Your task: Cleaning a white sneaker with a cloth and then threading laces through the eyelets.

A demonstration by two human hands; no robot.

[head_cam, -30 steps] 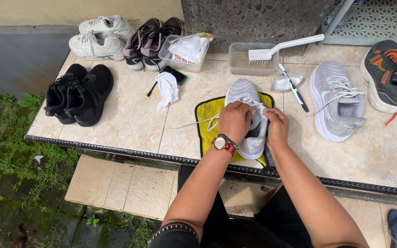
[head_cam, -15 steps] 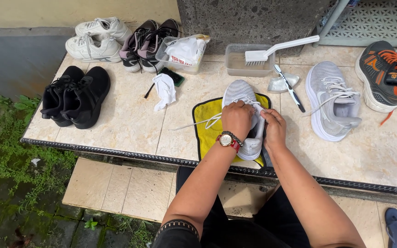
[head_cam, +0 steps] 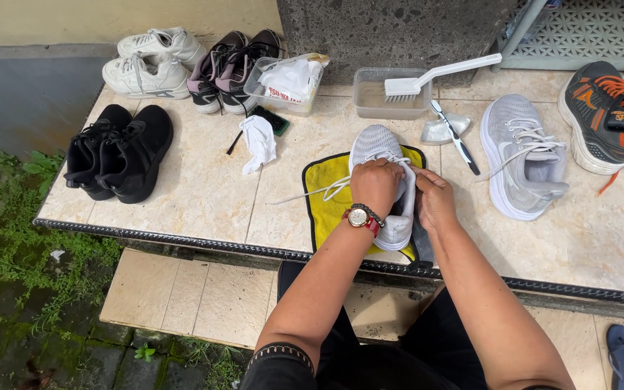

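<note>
On the tiled ledge (head_cam: 204, 195), both hands, left (head_cam: 375, 186) and right (head_cam: 435, 198), apparently grip a grey sneaker (head_cam: 384, 148).

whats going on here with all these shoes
A person has both hands on a light grey sneaker that lies on a yellow cloth at the edge of a tiled ledge. The left hand, with a watch on its wrist, and the right hand are at the laces over the shoe's opening. Its mate lies to the right, beside a toothbrush and a scrub brush resting across a tub. Black sneakers sit to the left.
</note>
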